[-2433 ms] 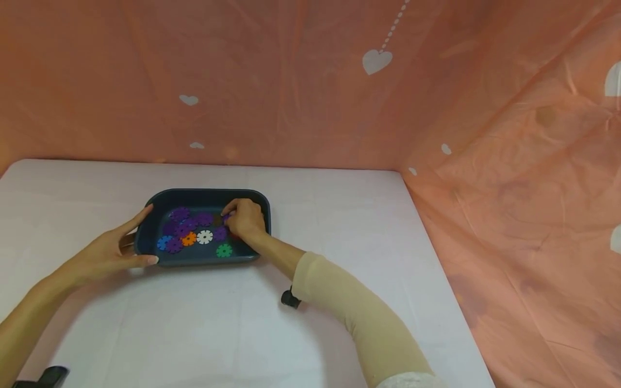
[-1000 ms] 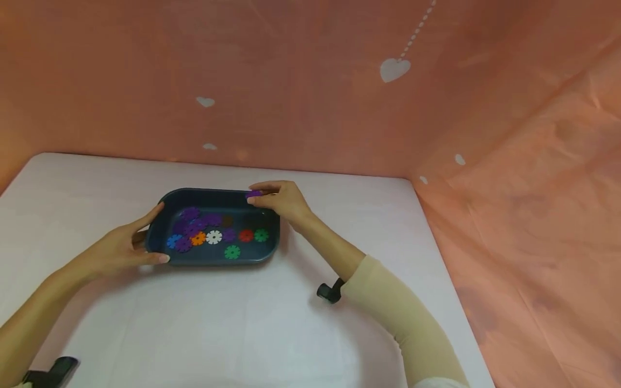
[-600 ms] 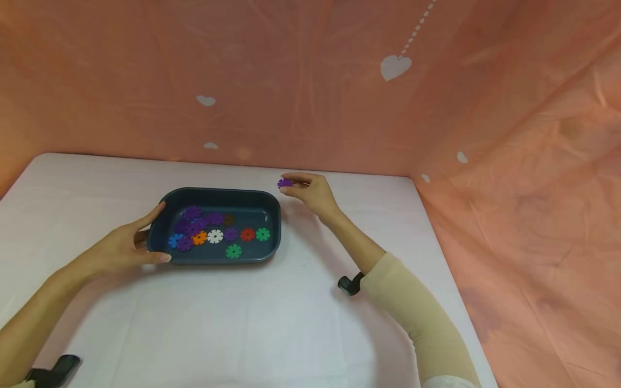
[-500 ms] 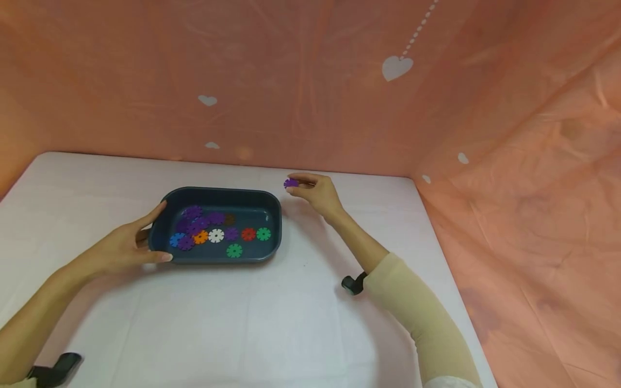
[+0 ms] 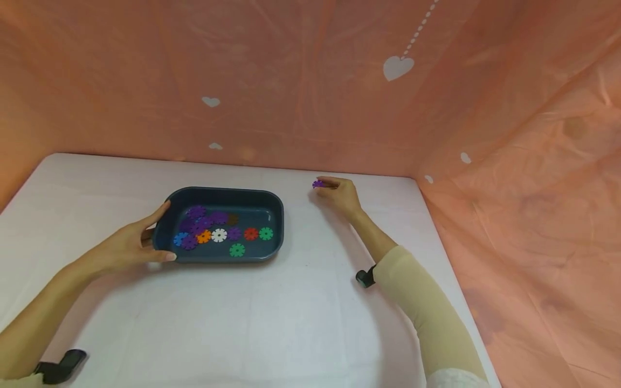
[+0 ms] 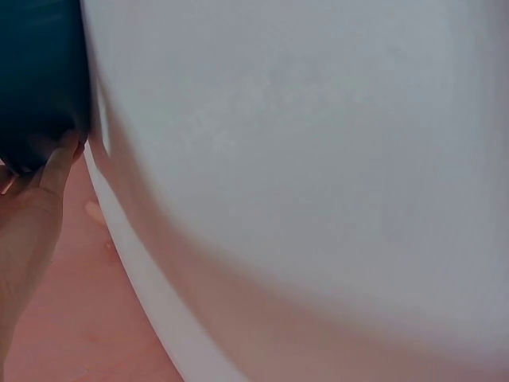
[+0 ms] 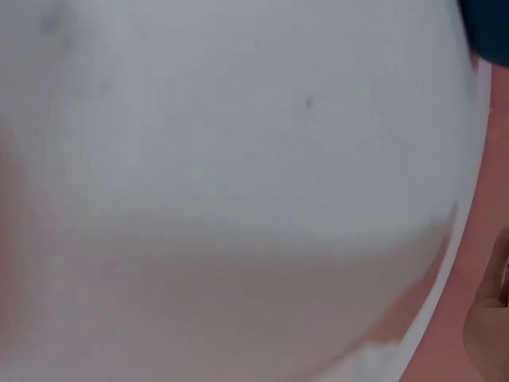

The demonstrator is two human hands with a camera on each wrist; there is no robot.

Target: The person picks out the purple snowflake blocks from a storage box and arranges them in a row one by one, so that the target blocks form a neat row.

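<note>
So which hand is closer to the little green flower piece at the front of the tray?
Left. The left hand grips the tray's left end, a few pieces away from the green piece. The right hand is beyond the tray's right side, pinching a purple piece.

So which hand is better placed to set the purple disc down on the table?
Right. The right hand already pinches the purple disc over bare table, right of the tray. The left hand is busy gripping the tray's left end.
</note>
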